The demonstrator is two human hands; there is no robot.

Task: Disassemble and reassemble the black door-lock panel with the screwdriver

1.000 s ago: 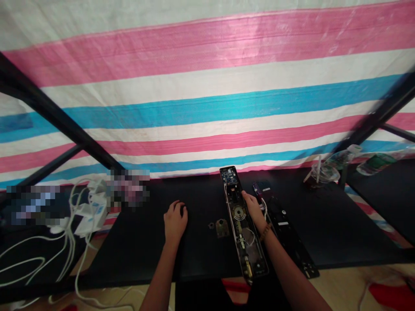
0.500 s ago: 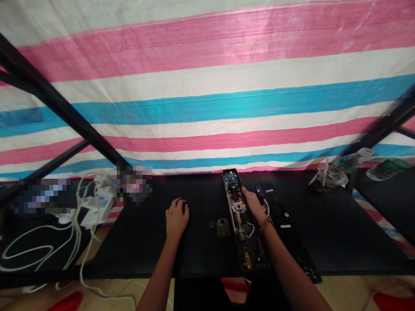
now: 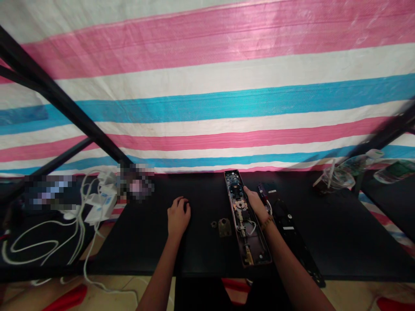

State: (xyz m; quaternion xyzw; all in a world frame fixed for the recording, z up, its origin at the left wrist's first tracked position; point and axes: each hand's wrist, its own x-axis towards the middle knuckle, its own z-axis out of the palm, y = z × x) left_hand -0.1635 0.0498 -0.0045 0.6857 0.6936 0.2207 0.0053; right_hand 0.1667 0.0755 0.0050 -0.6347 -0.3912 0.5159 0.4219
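Note:
A long, narrow electronic lock housing (image 3: 259, 246) lies open side up before me, its circuit board, round central part, white wires and brass-coloured piece exposed. My right hand (image 3: 256, 204) grips its right edge, thumb at the rim and the other fingers mostly hidden. On the black tabletop to the left rests my left hand (image 3: 179, 217), fingers loosely spread, nothing in it. Between hand and housing are a small flat metal plate (image 3: 224, 227) and a tiny ring-like part (image 3: 213, 224). Right of the housing, a long black panel (image 3: 293, 237) lies slantwise beside a purplish battery-like piece (image 3: 262, 190).
White cables (image 3: 76, 233) and a white power strip (image 3: 101, 207) hang at the left. Clear plastic cups (image 3: 337, 178) stand at the back right. A striped tarp (image 3: 207, 108) closes off the back, with black frame bars (image 3: 74, 114) at both sides.
The view has shifted slightly, moving everything a little to the right in the picture. The housing's inside looks brighter, as if tilted slightly in my right hand. My left hand stays on the table.

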